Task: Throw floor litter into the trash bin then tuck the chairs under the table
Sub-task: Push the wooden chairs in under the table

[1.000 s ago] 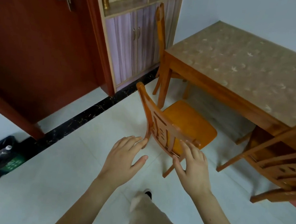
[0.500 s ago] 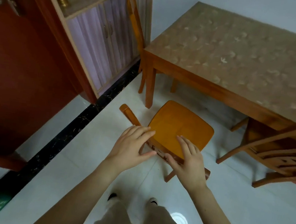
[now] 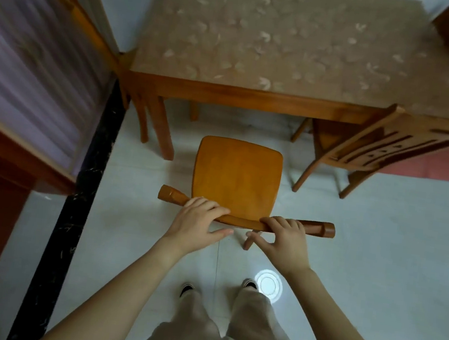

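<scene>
The chair stands on the pale floor directly in front of the person, its orange seat pointing to twelve o'clock toward the gap under the table, not yet beneath it. Its top rail runs crosswise from nine to three o'clock, and the left hand and right hand both lie over it, fingers curled on top and thumbs loose behind. Both hands sit equally near, so a straight push toward twelve o'clock looks like the natural next move.
</scene>
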